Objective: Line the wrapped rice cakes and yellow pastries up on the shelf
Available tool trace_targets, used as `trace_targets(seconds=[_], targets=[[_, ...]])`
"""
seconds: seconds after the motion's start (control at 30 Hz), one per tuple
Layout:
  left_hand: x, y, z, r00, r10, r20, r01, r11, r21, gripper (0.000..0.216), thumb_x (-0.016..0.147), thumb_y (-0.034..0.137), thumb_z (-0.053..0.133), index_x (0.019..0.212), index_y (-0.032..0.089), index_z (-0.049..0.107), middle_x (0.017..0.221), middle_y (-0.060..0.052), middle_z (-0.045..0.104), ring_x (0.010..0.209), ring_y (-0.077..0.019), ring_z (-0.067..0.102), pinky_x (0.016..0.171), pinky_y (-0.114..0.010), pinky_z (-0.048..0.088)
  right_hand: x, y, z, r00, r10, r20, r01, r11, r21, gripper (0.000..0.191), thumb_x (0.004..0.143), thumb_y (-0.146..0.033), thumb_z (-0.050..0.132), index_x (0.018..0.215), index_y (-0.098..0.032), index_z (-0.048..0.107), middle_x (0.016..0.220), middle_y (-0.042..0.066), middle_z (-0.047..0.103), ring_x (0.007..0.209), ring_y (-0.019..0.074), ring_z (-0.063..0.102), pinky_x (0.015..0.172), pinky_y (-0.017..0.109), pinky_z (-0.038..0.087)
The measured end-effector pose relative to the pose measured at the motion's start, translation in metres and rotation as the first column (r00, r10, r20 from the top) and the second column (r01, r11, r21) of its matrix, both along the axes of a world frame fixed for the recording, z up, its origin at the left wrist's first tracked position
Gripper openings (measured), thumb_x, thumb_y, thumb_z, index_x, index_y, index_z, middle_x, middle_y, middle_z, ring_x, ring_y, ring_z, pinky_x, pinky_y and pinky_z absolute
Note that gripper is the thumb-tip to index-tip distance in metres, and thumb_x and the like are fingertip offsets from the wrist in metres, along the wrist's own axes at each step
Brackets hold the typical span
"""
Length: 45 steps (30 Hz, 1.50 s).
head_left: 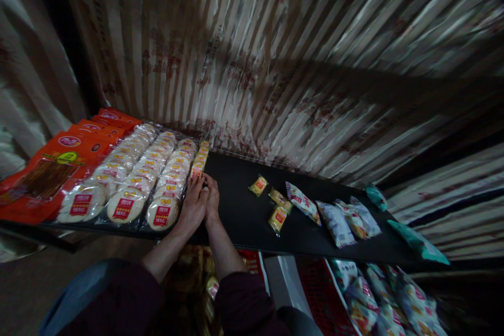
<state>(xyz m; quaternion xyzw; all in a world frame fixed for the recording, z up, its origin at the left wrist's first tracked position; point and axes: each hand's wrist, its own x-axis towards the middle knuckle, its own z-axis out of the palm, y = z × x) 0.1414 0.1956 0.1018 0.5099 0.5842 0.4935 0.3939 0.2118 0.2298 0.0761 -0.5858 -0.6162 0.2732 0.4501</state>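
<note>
My left hand (193, 203) and my right hand (211, 197) are side by side at the near end of a narrow row of small yellow snack packets (199, 164). Their fingers are curled together round the nearest packet, which they partly hide. Just left of my left hand lie three rows of clear-wrapped round rice crackers (162, 214) with red labels, overlapping from front to back. To the right, apart from my hands, lie loose small yellow packets (259, 185) of the same look.
Large orange snack bags (47, 168) overlap at the left end of the black shelf (240, 220). White snack bags (303, 203) and green bags (418, 241) lie to the right. Below are a red basket (328, 299) and more packaged snacks (366, 302). A printed striped sheet (244, 63) hangs behind.
</note>
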Motion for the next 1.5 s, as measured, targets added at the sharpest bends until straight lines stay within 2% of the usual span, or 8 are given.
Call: trace_targets(seconds=[0.13, 0.3, 0.43, 0.73, 0.9, 1.1, 1.27, 1.5], targets=[[0.002, 0.000, 0.001, 0.999, 0.019, -0.045, -0.019, 1.000, -0.017, 0.047, 0.085, 0.026, 0.040, 0.129, 0.010, 0.050, 0.147, -0.013, 0.034, 0.141, -0.0226, 0.017, 0.116, -0.044, 0.013, 0.000, 0.001, -0.001, 1.000, 0.002, -0.007, -0.002, 1.000, -0.004, 0.039, 0.077, -0.015, 0.042, 0.112, -0.021, 0.060, 0.113, 0.006, 0.061, 0.107, 0.0180, 0.055, 0.097, 0.033, 0.043], [0.004, -0.001, -0.003, 0.995, 0.062, -0.077, -0.059, 0.998, 0.032, 0.045, 0.085, 0.027, 0.040, 0.126, 0.014, 0.053, 0.146, -0.010, 0.038, 0.140, -0.0226, 0.019, 0.116, -0.046, 0.013, 0.001, 0.002, -0.003, 1.000, -0.018, -0.015, 0.017, 0.999, -0.030, 0.041, 0.077, -0.015, 0.042, 0.113, -0.019, 0.059, 0.115, 0.007, 0.060, 0.107, 0.0183, 0.055, 0.097, 0.034, 0.042], [0.002, -0.003, -0.003, 0.994, 0.051, -0.097, -0.046, 0.998, 0.051, 0.045, 0.086, 0.029, 0.038, 0.126, 0.017, 0.053, 0.145, -0.008, 0.039, 0.141, -0.0216, 0.017, 0.116, -0.046, 0.012, 0.001, 0.001, -0.007, 0.999, -0.033, -0.032, 0.032, 0.999, -0.031, 0.043, 0.077, -0.013, 0.041, 0.115, -0.022, 0.057, 0.115, 0.006, 0.060, 0.105, 0.0170, 0.056, 0.097, 0.033, 0.043], [0.000, -0.014, 0.003, 0.982, 0.001, -0.191, 0.010, 0.998, 0.057, 0.044, 0.086, 0.025, 0.036, 0.124, 0.011, 0.053, 0.145, -0.012, 0.038, 0.140, -0.0220, 0.021, 0.115, -0.045, 0.017, 0.004, -0.013, -0.003, 0.998, -0.070, -0.005, 0.070, 0.996, -0.059, 0.045, 0.076, -0.010, 0.040, 0.116, -0.018, 0.058, 0.116, 0.008, 0.060, 0.105, 0.0166, 0.057, 0.097, 0.032, 0.043], [0.004, -0.030, 0.001, 0.968, -0.016, -0.250, 0.051, 0.990, 0.132, 0.039, 0.087, 0.025, 0.035, 0.115, 0.015, 0.059, 0.139, -0.010, 0.047, 0.136, -0.0210, 0.031, 0.113, -0.044, 0.025, 0.011, -0.028, 0.002, 0.999, -0.049, -0.010, 0.048, 0.997, -0.052, 0.042, 0.077, -0.010, 0.038, 0.112, -0.018, 0.060, 0.114, 0.007, 0.061, 0.106, 0.0160, 0.055, 0.097, 0.032, 0.042], [0.006, -0.056, 0.002, 0.954, -0.091, -0.285, 0.140, 0.977, 0.159, 0.039, 0.088, 0.028, 0.033, 0.114, 0.014, 0.059, 0.124, -0.011, 0.059, 0.121, -0.0182, 0.050, 0.107, -0.038, 0.036, 0.020, -0.054, 0.006, 1.000, 0.003, -0.031, -0.004, 0.999, -0.047, 0.040, 0.075, -0.009, 0.039, 0.107, -0.017, 0.062, 0.106, 0.007, 0.063, 0.101, 0.0159, 0.058, 0.093, 0.028, 0.044], [0.000, -0.078, 0.000, 0.941, -0.144, -0.305, 0.205, 0.962, 0.180, 0.040, 0.089, 0.033, 0.032, 0.107, 0.012, 0.062, 0.122, -0.013, 0.060, 0.117, -0.0199, 0.052, 0.105, -0.039, 0.038, 0.024, -0.080, 0.013, 0.999, 0.031, 0.024, -0.029, 0.999, -0.044, 0.041, 0.072, -0.006, 0.041, 0.105, -0.016, 0.063, 0.103, 0.007, 0.063, 0.097, 0.0166, 0.059, 0.090, 0.028, 0.045], [-0.017, -0.110, 0.000, 0.912, -0.251, -0.325, 0.326, 0.924, 0.202, 0.039, 0.090, 0.034, 0.032, 0.104, 0.017, 0.064, 0.121, -0.011, 0.058, 0.117, -0.0197, 0.050, 0.104, -0.038, 0.038, 0.026, -0.115, 0.020, 0.994, 0.078, 0.080, -0.078, 0.997, -0.004, 0.038, 0.067, -0.007, 0.046, 0.099, -0.017, 0.063, 0.099, 0.006, 0.065, 0.093, 0.0180, 0.060, 0.086, 0.031, 0.047]])
